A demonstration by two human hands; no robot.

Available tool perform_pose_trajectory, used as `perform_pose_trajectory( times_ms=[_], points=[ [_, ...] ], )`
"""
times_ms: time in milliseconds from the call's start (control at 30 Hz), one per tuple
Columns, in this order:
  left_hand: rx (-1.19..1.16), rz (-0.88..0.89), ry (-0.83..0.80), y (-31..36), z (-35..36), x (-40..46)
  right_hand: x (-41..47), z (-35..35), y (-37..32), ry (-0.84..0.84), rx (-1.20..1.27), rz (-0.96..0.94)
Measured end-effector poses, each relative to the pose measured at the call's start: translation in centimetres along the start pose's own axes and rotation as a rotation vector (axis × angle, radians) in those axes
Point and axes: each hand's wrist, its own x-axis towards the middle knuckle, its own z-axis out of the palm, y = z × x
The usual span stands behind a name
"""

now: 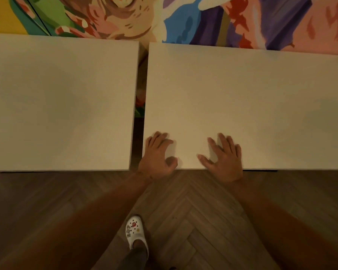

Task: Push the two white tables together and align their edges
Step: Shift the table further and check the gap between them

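Both hands are lying palm-down on the right counter [252, 98], near its front edge. The left hand [158, 154] is sitting at that counter's front-left corner, fingers bent slightly, gripping nothing. The right hand [223, 158] is resting flat beside it, fingers spread and straight, thumb pointing toward the left hand. The left counter [61, 102] is lying beyond the left hand, across a narrow gap. The 2 counters are running lengthwise sideways, front edges nearly level.
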Motion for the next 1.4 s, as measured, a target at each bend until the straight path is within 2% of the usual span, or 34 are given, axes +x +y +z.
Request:
perform_pose_trajectory(
  times_ms=[133,233,300,400,467,633,733,833,933,1033,1233,1400],
  points=[
    [-0.220,-0.049,-0.017,-0.6,-1.7,-0.8,-0.3,0.1,-2.6,0.043,-0.004,0.157],
    [-0.348,-0.138,0.092,-0.5,-3.2,-1.6,-0.4,-0.4,-5.9,0.122,0.257,0.208],
    [-0.439,-0.271,0.136,-0.2,-4.2,-2.0,-0.7,-1.3,-8.5,0.083,0.510,0.256],
    [-0.639,-0.476,0.134,0.1,-5.5,-2.7,-0.9,-3.1,-12.1,-0.101,0.836,0.347],
    [-0.679,-0.571,0.134,0.4,-6.0,-3.8,-1.2,-3.8,-13.5,-0.272,0.998,0.376],
    [-0.856,-0.895,0.139,0.9,-5.3,-6.1,-3.3,-4.1,-14.0,-0.696,1.040,0.528],
    [-1.016,-1.085,0.099,1.5,-4.8,-6.7,-4.1,-3.2,-13.9,-0.796,1.068,0.675],
    [-1.179,-1.242,0.075,1.3,-4.1,-6.2,-3.9,-1.7,-13.9,-0.797,1.304,0.880],
    [-1.326,-1.250,0.103,0.7,-3.3,-5.4,-3.1,-0.3,-14.4,-0.715,1.615,1.056],
    [-1.427,-1.238,0.152,0.2,-2.7,-4.9,-2.5,0.8,-15.4,-0.594,1.772,1.098],
    [-1.516,-1.206,0.146,0.0,-1.7,-4.1,-2.2,1.8,-17.0,-0.498,1.858,1.166],
    [-1.513,-1.169,0.149,-0.2,-0.9,-4.2,-2.3,2.4,-17.4,-0.428,1.796,1.211]
  ],
)
